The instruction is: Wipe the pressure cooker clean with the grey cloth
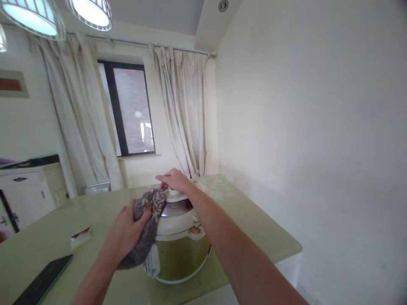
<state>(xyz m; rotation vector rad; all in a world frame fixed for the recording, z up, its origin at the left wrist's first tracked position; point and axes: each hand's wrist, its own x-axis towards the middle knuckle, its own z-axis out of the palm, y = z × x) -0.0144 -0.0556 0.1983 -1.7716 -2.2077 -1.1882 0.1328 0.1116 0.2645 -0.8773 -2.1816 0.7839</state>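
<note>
On the table stands a pressure cooker (pixel 181 258) with a white-rimmed lid (pixel 174 224) and a shiny, greenish-looking body. My left hand (pixel 130 226) is closed around a grey patterned cloth (pixel 140 250), pressed against the left side of the lid. Over the top of the lid, my right hand (pixel 174 180) grips the white lid handle (pixel 174 195), one finger stretching left. A small red part shows under that hand. My right forearm covers part of the cooker's right side, and some right-hand fingers are hidden.
The pale green table (pixel 254 228) ends at a rounded corner on the right, near a white wall. A dark phone-like tablet (pixel 44 279) lies at the lower left, with a small white box-like item (pixel 80 238) beyond it. A white cabinet (pixel 28 186) stands far left.
</note>
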